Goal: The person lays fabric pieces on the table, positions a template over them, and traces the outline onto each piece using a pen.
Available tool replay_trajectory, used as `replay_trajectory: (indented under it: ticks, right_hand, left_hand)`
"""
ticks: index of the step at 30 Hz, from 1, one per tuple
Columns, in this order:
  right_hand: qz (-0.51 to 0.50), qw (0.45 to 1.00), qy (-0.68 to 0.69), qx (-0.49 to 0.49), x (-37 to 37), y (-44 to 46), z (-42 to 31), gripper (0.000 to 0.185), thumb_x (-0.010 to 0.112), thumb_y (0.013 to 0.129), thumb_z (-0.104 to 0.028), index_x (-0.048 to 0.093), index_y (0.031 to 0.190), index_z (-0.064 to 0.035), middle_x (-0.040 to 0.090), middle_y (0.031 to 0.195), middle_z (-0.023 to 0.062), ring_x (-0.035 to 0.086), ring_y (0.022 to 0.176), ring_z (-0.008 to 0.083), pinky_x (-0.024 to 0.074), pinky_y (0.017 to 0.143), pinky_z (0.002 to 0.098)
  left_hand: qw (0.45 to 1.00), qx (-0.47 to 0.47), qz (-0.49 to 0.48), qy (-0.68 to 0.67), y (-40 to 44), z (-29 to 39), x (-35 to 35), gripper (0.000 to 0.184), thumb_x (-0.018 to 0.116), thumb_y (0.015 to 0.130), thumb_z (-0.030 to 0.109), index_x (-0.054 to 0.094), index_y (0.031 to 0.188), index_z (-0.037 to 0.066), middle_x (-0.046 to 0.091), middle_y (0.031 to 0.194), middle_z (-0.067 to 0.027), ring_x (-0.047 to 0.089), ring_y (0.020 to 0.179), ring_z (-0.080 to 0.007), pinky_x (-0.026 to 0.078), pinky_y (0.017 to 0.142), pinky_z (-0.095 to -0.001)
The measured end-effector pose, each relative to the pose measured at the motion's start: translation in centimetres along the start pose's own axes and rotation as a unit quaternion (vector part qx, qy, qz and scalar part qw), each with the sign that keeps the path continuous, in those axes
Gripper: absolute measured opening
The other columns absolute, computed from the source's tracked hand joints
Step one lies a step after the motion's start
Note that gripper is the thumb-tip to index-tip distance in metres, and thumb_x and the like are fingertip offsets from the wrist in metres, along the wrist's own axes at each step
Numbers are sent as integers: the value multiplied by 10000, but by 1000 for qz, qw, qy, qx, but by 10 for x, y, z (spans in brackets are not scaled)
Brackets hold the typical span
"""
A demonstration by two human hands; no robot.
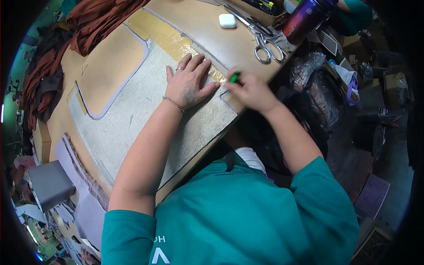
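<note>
My left hand (190, 81) lies with fingers spread on a large pale pattern piece (128, 119), close to the strip of shiny yellow tape (165, 33) along its far edge. A ring and a bracelet are on this hand and wrist. At the pattern's right corner, my right hand (251, 90) is closed around a green pen (235, 76), slightly blurred. Whether the pen's tip touches is hard to make out. Beneath the pattern, lilac-grey material (143, 48) shows as a narrow border along the curved cutout.
Metal scissors (265, 46), a white earbud case (227, 20) and a purple-red bottle (307, 20) stand or lie at the far right. Rust-brown fabric (99, 22) is heaped at the far left. A grey box (51, 185) stands left of the table, near lilac fabric (90, 216).
</note>
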State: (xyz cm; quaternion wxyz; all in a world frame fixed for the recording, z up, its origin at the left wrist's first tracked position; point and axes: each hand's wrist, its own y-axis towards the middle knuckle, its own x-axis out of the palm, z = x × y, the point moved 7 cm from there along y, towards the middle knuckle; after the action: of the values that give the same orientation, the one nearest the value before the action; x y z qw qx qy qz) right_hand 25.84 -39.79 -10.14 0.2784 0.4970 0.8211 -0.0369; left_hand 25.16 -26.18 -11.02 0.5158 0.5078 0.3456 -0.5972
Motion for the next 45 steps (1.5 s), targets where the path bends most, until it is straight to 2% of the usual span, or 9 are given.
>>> replay_trajectory:
  ticks: [6, 11, 16, 19, 22, 28, 37, 41, 45]
  right_hand:
    - [63, 968, -241, 14, -47, 11, 5, 184, 563, 744, -141, 526, 850, 5, 553, 754, 197, 543, 717, 347, 425, 627, 389]
    - [96, 990, -103, -8, -52, 33, -8, 162, 490, 776, -102, 510, 886, 17, 554, 785, 175, 546, 766, 328, 430, 697, 360]
    - [49, 985, -164, -2, -4, 64, 14, 193, 481, 780, -129, 538, 873, 31, 563, 815, 198, 543, 819, 341, 422, 738, 382]
    - [36, 976, -207, 49, 14, 72, 18, 238, 508, 776, -182, 550, 859, 37, 568, 816, 206, 546, 810, 354, 422, 736, 396]
    - [23, 971, -202, 126, 20, 75, 19, 307, 544, 766, -253, 554, 862, 38, 574, 813, 206, 554, 785, 350, 429, 717, 390]
    - [34, 982, -57, 175, 7, 32, 21, 357, 615, 737, -281, 535, 884, 35, 541, 705, 93, 534, 675, 179, 427, 625, 290]
    - [92, 920, 362, 117, -50, -23, -8, 259, 598, 768, -101, 486, 990, -28, 516, 867, -6, 493, 765, 83, 384, 724, 216]
    - [68, 919, 383, 59, -95, -36, -14, 323, 558, 794, -113, 482, 1083, 11, 544, 1031, 73, 520, 909, 136, 374, 829, 253]
    - [244, 880, 406, -35, -153, -68, -12, 415, 572, 791, -186, 456, 1141, 5, 532, 1065, 70, 498, 973, 181, 357, 862, 296]
  left_hand:
    - [999, -5, 0, -34, -2, -3, -4, 591, 526, 711, 500, 446, 1183, 153, 355, 1289, -46, 250, 1231, -272, 150, 901, -650]
    - [949, -1, 165, -269, -25, -49, -16, 407, 582, 765, 267, 493, 1122, 93, 395, 1233, -140, 337, 1163, -294, 282, 959, -427]
    - [915, -233, 328, -9, -181, -161, -90, 401, 600, 747, 218, 500, 1037, -40, 519, 1022, -199, 455, 1002, -326, 358, 855, -393]
    - [826, -498, 259, 43, -302, -217, -98, 470, 549, 781, 326, 500, 1057, -52, 535, 949, -202, 498, 915, -306, 381, 815, -353]
    - [754, -586, 273, -118, -337, -210, -94, 488, 530, 793, 355, 508, 1048, -60, 552, 908, -152, 510, 868, -243, 394, 779, -319]
    - [597, -522, 443, -418, -351, -198, -81, 338, 535, 802, 244, 534, 990, -38, 547, 933, -66, 481, 866, -125, 388, 764, -262]
    - [603, -338, 488, -533, -329, -178, -107, 298, 478, 815, 158, 504, 1043, -32, 539, 982, -61, 473, 935, -120, 336, 825, -228]
    - [685, -268, 405, -543, -278, -159, -145, 407, 437, 844, 221, 430, 1172, -21, 466, 1158, -99, 409, 1091, -165, 293, 923, -286]
    - [812, -283, 346, -375, -245, -172, -157, 418, 453, 849, 266, 440, 1173, 2, 471, 1118, -119, 429, 1052, -197, 314, 903, -307]
